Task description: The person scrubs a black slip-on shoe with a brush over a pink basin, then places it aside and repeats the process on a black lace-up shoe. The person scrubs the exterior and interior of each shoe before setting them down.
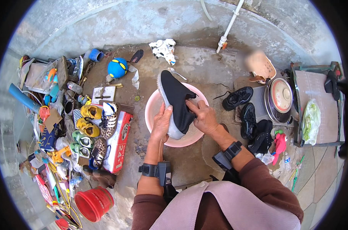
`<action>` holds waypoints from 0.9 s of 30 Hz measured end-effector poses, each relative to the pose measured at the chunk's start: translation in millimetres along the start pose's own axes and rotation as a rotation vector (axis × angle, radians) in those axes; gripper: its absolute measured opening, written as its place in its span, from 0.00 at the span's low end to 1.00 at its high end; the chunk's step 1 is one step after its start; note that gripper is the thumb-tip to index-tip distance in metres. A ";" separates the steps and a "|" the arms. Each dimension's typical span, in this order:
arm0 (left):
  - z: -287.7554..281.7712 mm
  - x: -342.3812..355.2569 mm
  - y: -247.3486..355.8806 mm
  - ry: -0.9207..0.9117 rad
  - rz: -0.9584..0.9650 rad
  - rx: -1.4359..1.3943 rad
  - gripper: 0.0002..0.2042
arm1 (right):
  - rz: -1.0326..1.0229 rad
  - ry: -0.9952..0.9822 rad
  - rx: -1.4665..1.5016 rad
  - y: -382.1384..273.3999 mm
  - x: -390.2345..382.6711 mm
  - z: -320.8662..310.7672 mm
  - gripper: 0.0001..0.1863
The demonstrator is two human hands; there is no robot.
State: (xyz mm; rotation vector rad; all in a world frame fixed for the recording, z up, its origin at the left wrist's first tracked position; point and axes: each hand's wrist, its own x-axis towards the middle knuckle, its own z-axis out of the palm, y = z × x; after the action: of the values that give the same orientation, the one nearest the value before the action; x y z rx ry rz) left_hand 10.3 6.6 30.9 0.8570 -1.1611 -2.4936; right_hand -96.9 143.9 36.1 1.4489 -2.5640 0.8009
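Black shoe point(175, 100) between both hands point(161, 123) point(205, 118)

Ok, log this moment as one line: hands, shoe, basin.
left hand: holding black shoe at pale sole | right hand: fingers at shoe opening | pink basin: below shoe

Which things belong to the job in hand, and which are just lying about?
In use: black shoe in the left hand, right hand touching it; pink basin beneath.

Apparently lying about: blue ball; red bucket; yellow shoes; pink toy.
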 end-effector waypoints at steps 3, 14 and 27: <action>5.2 0.0 0.1 0.085 -0.011 0.179 0.31 | -0.021 -0.076 -0.040 3.6 -2.2 7.4 0.19; -17.9 1.9 19.3 0.208 0.513 0.599 0.25 | 0.428 -0.701 0.903 15.0 -4.2 -40.4 0.17; 5.8 -5.4 5.5 0.048 0.028 0.157 0.29 | 0.242 0.106 0.641 7.3 13.1 14.4 0.12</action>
State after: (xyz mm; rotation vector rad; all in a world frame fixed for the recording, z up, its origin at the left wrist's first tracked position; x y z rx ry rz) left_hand 10.9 9.0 40.3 0.9287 -1.3568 -2.3709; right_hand -107.5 129.8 25.1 1.1602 -2.5460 1.8068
